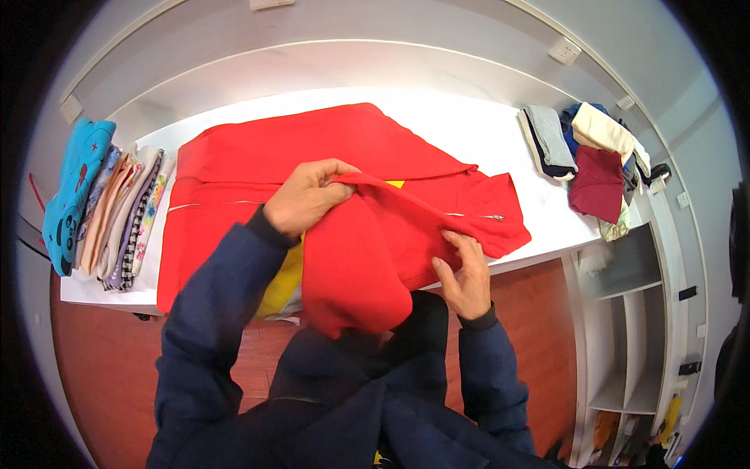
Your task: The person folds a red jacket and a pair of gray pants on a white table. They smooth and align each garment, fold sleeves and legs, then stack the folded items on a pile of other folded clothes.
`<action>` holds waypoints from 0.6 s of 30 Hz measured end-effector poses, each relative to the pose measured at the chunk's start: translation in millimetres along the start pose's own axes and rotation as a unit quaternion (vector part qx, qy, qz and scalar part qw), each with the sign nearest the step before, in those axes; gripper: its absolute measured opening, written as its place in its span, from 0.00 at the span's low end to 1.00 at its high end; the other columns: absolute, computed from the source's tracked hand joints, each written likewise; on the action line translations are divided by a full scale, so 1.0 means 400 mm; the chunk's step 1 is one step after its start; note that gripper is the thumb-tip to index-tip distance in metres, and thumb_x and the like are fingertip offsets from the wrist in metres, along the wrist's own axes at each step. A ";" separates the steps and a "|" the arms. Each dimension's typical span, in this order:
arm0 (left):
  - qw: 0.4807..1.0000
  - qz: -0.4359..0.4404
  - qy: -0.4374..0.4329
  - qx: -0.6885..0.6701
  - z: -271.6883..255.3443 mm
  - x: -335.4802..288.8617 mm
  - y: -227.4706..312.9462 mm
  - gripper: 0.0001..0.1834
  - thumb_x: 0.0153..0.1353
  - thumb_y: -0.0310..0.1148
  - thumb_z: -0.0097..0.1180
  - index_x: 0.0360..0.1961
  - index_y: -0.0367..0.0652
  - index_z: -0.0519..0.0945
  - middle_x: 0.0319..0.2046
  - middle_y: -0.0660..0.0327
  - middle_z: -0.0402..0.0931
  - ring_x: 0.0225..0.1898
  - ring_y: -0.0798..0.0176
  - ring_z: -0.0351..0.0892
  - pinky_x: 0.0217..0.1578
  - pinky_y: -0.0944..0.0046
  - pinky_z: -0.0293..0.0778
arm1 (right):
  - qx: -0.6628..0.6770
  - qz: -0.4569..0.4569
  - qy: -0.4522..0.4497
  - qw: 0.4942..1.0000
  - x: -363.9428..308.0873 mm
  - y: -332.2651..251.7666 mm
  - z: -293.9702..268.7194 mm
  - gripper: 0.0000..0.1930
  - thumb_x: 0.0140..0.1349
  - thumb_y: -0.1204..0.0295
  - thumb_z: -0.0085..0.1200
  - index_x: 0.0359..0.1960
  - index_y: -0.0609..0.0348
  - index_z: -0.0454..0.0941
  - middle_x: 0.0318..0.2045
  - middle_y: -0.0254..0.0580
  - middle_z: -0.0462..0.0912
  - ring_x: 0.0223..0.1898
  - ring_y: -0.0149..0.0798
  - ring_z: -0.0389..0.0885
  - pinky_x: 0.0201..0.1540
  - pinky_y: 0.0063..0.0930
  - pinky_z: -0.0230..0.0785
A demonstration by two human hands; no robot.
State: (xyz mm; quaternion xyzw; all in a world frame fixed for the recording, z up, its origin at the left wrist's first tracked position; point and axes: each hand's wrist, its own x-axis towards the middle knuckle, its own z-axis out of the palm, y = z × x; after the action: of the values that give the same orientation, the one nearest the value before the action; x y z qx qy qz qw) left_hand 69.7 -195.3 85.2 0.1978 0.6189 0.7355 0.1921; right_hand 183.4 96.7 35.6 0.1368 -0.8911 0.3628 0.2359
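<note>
A red zip jacket (328, 144) is spread across the white table, with one part lifted and folded over toward me. Pinched between the thumb and fingers of my left hand (303, 199) is the upper edge of that raised part. My right hand (469, 277) is at the jacket's near right side, its thumb and index finger apart and the fingertips against the red cloth. A metal zipper pull (495, 217) shows at the right end. Some yellow cloth (283, 283) peeks out beneath my left wrist, and the raised part hangs over the table's front edge.
Folded, patterned cloths (129, 215) stand in a row at the table's left end, beside a blue cushion-like item (76, 191). Folded clothes, among them a dark red piece (598, 185), are piled at the right end. White shelving (625, 336) stands below on the right.
</note>
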 end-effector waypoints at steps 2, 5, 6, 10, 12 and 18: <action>0.971 -0.067 0.079 0.214 -0.058 0.039 -0.045 0.13 0.65 0.24 0.56 0.50 0.33 0.79 0.34 0.61 0.82 0.37 0.69 0.82 0.39 0.67 0.79 | -0.043 0.013 0.002 0.999 0.012 0.025 0.044 0.24 0.55 0.78 0.64 0.55 0.66 0.76 0.44 0.53 0.81 0.46 0.54 0.77 0.51 0.42 0.70; 0.964 -0.070 0.125 0.226 -0.096 0.007 -0.141 0.25 0.60 0.33 0.66 0.57 0.32 0.77 0.33 0.58 0.81 0.34 0.67 0.79 0.39 0.63 0.78 | -0.063 0.041 0.002 0.997 0.027 0.062 0.065 0.26 0.55 0.77 0.64 0.57 0.66 0.75 0.42 0.52 0.81 0.44 0.54 0.77 0.49 0.42 0.70; 0.965 -0.035 0.116 0.231 -0.105 -0.014 -0.160 0.27 0.62 0.31 0.65 0.60 0.31 0.73 0.34 0.60 0.79 0.35 0.68 0.78 0.39 0.65 0.78 | -0.062 0.062 0.001 0.996 0.021 0.066 0.066 0.26 0.55 0.77 0.65 0.57 0.65 0.74 0.41 0.51 0.80 0.43 0.53 0.77 0.49 0.42 0.69; 0.973 -0.027 0.100 0.208 -0.089 -0.133 -0.165 0.40 0.63 0.24 0.65 0.72 0.31 0.58 0.39 0.62 0.74 0.39 0.73 0.77 0.40 0.71 0.77 | 0.009 0.161 0.004 0.987 0.039 0.089 0.065 0.26 0.56 0.76 0.65 0.58 0.65 0.74 0.37 0.47 0.80 0.34 0.45 0.80 0.38 0.36 0.73; 0.978 -0.037 0.141 0.150 -0.048 -0.208 -0.152 0.46 0.59 0.32 0.73 0.71 0.29 0.58 0.39 0.55 0.76 0.37 0.70 0.77 0.38 0.71 0.77 | -0.028 0.119 0.009 0.992 0.048 0.093 0.067 0.24 0.56 0.75 0.65 0.56 0.64 0.75 0.35 0.45 0.79 0.30 0.42 0.80 0.34 0.35 0.73; 0.918 -0.016 0.198 0.343 0.043 -0.344 -0.179 0.21 0.58 0.29 0.71 0.51 0.34 0.79 0.33 0.60 0.80 0.31 0.71 0.80 0.32 0.66 0.77 | -0.125 -0.016 0.024 0.992 0.024 0.050 0.088 0.24 0.52 0.70 0.69 0.51 0.60 0.78 0.38 0.47 0.77 0.42 0.51 0.77 0.46 0.41 0.70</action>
State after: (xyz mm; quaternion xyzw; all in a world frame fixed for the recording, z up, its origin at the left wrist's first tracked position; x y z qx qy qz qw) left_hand 198.4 -242.0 9.9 0.0918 0.8618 0.4989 -0.0024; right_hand 155.4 84.9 6.9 0.1116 -0.9212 0.2476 0.2785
